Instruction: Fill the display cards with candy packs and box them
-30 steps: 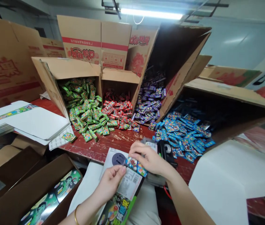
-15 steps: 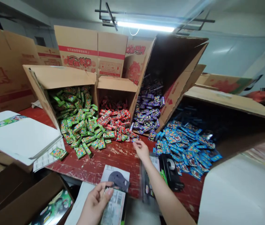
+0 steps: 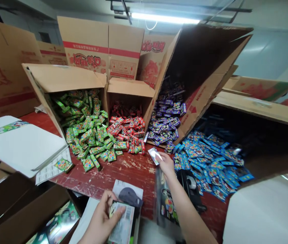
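Silver packet: one (image 3: 154, 156), its near end caught by the fingertips of the right hand (image 3: 166, 166), the rest jutting free toward 10 o'clock above the red table (image 3: 131, 166).
Right fingers: thumb and fingertips pinching that packet.
Printed box: one (image 3: 121, 225), label side up, at 3 to 4 o'clock from the left hand (image 3: 102, 217).
Left fingers: thumb laid across the label, the others bent round the far edge, gripping the box between them.
Candy heaps: four, seen from the right hand: green heap (image 3: 93, 135) near 10, red heap (image 3: 127, 129) between 10 and 11, purple heap (image 3: 165, 130) at 12, blue heap (image 3: 210, 162) at 3; pieces too jumbled to count.
Stray green packet: one (image 3: 63, 165), about 11 o'clock from the left hand.
Black holder with white roll: one (image 3: 188, 191), between 4 and 5 from the right hand.
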The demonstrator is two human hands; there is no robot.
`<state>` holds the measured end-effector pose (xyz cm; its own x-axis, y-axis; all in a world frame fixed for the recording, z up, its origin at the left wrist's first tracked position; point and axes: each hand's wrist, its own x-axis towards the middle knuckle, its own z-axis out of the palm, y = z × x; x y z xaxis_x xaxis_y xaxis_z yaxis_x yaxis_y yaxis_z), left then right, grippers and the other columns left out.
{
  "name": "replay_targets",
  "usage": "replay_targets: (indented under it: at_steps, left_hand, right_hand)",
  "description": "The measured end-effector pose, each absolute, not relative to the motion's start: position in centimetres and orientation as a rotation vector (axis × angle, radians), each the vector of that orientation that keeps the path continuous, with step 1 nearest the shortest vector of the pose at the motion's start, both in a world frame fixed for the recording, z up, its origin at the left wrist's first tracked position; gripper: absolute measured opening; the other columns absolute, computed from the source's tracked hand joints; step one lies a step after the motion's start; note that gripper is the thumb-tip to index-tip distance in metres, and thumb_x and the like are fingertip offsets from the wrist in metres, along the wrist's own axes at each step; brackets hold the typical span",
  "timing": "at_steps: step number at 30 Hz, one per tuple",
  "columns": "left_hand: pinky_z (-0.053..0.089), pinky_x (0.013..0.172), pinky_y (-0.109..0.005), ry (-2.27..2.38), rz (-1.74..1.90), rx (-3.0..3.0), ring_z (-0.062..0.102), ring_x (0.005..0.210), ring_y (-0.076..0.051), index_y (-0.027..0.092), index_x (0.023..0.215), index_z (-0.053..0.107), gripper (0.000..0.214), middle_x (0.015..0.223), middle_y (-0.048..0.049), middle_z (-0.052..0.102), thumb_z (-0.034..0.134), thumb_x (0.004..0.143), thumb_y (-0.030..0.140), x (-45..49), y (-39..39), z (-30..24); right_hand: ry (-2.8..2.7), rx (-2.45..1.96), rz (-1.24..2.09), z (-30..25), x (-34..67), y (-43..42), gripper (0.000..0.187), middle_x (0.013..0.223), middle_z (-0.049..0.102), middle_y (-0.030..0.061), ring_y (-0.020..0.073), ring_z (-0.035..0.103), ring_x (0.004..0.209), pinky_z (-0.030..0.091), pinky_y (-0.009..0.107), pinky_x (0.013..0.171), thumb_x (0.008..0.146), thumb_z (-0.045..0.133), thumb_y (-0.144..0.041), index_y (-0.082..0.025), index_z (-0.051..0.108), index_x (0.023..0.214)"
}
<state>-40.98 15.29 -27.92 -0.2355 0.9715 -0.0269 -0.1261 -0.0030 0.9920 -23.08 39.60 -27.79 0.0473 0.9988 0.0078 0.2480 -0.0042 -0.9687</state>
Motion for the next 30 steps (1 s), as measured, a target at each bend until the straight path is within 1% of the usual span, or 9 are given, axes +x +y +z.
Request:
replay_targets:
  at_steps: [4,8,11,15,18,21,24,28,30]
  left_hand:
    - [0.039,0.07,-0.021,1.333,1.412,1.026,0.046,0.074,-0.011,0.02,0.087,0.034,0.032,0.078,0.0019,0.047,0.063,0.082,0.031,-41.1,14.8,-28.8]
    - [0.04,0.072,-0.022,1.312,1.47,0.98,0.049,0.077,-0.013,0.021,0.091,0.034,0.034,0.082,0.0013,0.051,0.065,0.08,0.03,-40.6,13.9,-28.1]
    - [0.041,0.075,-0.024,1.236,1.473,0.986,0.053,0.08,-0.014,0.021,0.095,0.034,0.036,0.088,-0.0005,0.056,0.065,0.079,0.028,-40.2,13.2,-27.0]
    - [0.042,0.077,-0.024,1.16,1.476,1.005,0.056,0.085,-0.013,0.02,0.094,0.032,0.036,0.094,-0.0018,0.059,0.064,0.081,0.029,-39.8,12.4,-26.0]
    - [0.045,0.071,-0.025,1.135,1.485,0.909,0.059,0.081,-0.014,0.022,0.099,0.026,0.042,0.097,-0.0043,0.061,0.063,0.082,0.032,-39.5,12.0,-25.6]
    - [0.045,0.066,-0.026,1.1,1.462,0.86,0.059,0.075,-0.015,0.022,0.103,0.023,0.046,0.096,-0.0068,0.062,0.062,0.083,0.035,-39.3,12.1,-25.0]
    - [0.041,0.064,-0.023,1.119,1.417,0.915,0.055,0.071,-0.012,0.021,0.104,0.023,0.046,0.088,-0.0031,0.059,0.061,0.083,0.037,-39.4,12.3,-24.7]
    - [0.038,0.071,-0.023,1.269,1.399,1.086,0.05,0.08,-0.013,0.019,0.099,0.031,0.038,0.084,0.0002,0.05,0.062,0.081,0.034,-39.9,12.8,-25.5]
    - [0.036,0.074,-0.023,1.306,1.364,1.148,0.047,0.081,-0.013,0.018,0.088,0.035,0.032,0.082,0.0002,0.048,0.062,0.081,0.034,-40.0,13.0,-26.0]
  right_hand:
    - [-1.366,-1.157,1.295,-26.9,-25.6,29.7,0.036,0.086,0.066,0.0101,0.0197,0.063,0.073,0.05,0.032,0.066,0.071,0.067,-0.05,-0.017,0.06,0.084]
    - [-1.46,-0.961,1.524,-27.6,-27.1,24.1,0.03,0.087,0.066,0.0087,0.0179,0.062,0.079,0.048,0.03,0.074,0.074,0.069,-0.042,-0.016,0.061,0.086]
    - [-1.572,-0.981,1.581,-27.1,-25.9,23.7,0.029,0.085,0.067,0.0077,0.0168,0.061,0.076,0.047,0.029,0.072,0.07,0.073,-0.037,-0.014,0.064,0.086]
    - [-1.742,-1.042,1.526,-24.8,-24.1,24.2,0.034,0.081,0.067,0.0081,0.0162,0.059,0.07,0.046,0.029,0.067,0.066,0.075,-0.04,-0.013,0.066,0.082]
    - [-1.899,-1.056,1.507,-22.9,-23.9,24.2,0.033,0.075,0.066,0.0073,0.0153,0.057,0.064,0.043,0.027,0.061,0.066,0.074,-0.042,-0.012,0.066,0.078]
    - [-1.953,-1.016,1.465,-21.2,-24.1,24.0,0.029,0.075,0.066,0.0071,0.0168,0.059,0.067,0.044,0.027,0.063,0.066,0.073,-0.04,-0.013,0.067,0.075]
    - [-2.02,-0.95,1.412,-19.7,-24.5,22.9,0.025,0.071,0.064,0.0063,0.0171,0.059,0.066,0.045,0.028,0.062,0.069,0.07,-0.04,-0.016,0.068,0.067]
    - [-2.227,-0.728,1.571,-20.1,-24.8,23.1,0.02,0.1,0.065,0.0095,0.0215,0.062,0.091,0.046,0.033,0.082,0.074,0.067,-0.038,-0.019,0.072,0.069]
    - [-2.089,-0.839,1.559,-21.4,-25.2,25.4,0.019,0.103,0.065,0.0093,0.0235,0.062,0.094,0.047,0.035,0.083,0.069,0.071,-0.038,-0.019,0.071,0.07]
